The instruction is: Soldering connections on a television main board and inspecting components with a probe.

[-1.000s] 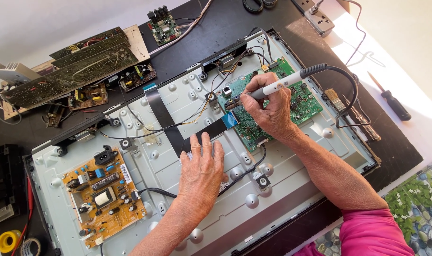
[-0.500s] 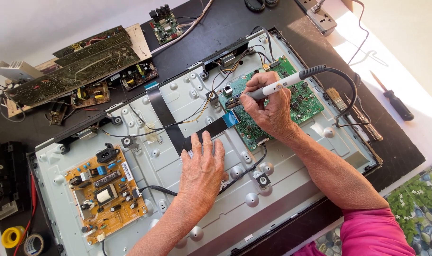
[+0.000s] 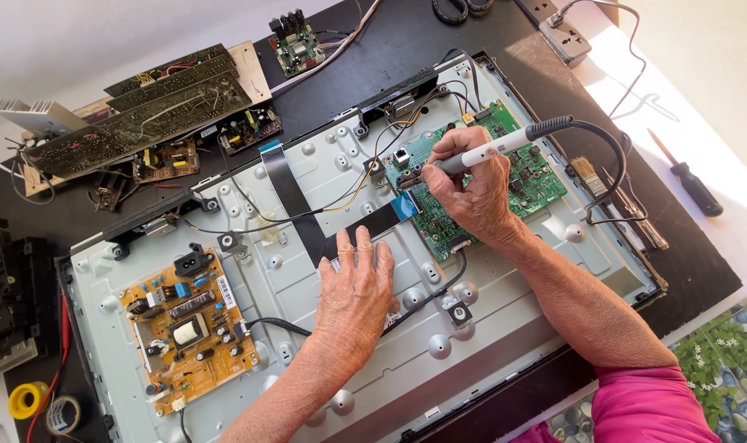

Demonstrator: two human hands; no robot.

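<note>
At the left of the grey metal chassis, the orange power board lies untouched, and the left hand rests flat, fingers spread, on the panel just below the black ribbon cable, as half a second earlier. To its right, the right hand pinches a white soldering iron, tip on the green circuit board, its grip and place barely changed. A screwdriver lies far right.

Bare forearms and hands (no gloves); a bright pink sleeve at the right shoulder.
</note>
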